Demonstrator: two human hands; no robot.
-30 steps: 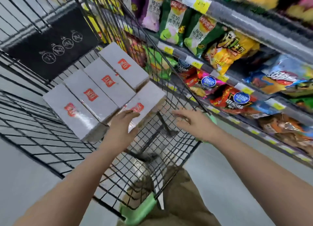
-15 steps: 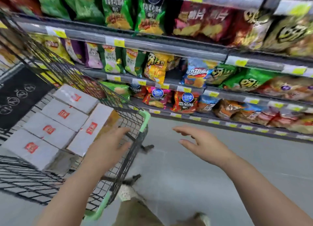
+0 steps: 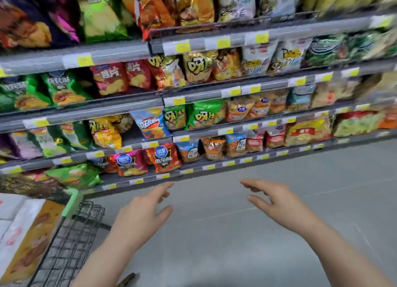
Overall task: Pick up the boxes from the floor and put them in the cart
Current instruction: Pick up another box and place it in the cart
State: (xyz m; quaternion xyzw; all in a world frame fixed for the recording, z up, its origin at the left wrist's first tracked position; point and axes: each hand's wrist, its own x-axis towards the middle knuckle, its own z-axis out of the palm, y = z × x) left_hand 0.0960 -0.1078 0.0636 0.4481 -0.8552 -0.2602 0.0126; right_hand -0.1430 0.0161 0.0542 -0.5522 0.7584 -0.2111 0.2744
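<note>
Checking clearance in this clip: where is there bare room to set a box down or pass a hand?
The grey floor is bare between the bottom shelf and both open hands, left hand and right hand, and rightward beyond. Crowded: the cart at lower left, packed with boxes, and every shelf, full of snack bags.

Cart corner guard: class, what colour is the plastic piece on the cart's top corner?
Light green; the corner guard sits on the black wire cart, seen in the head view.
</note>
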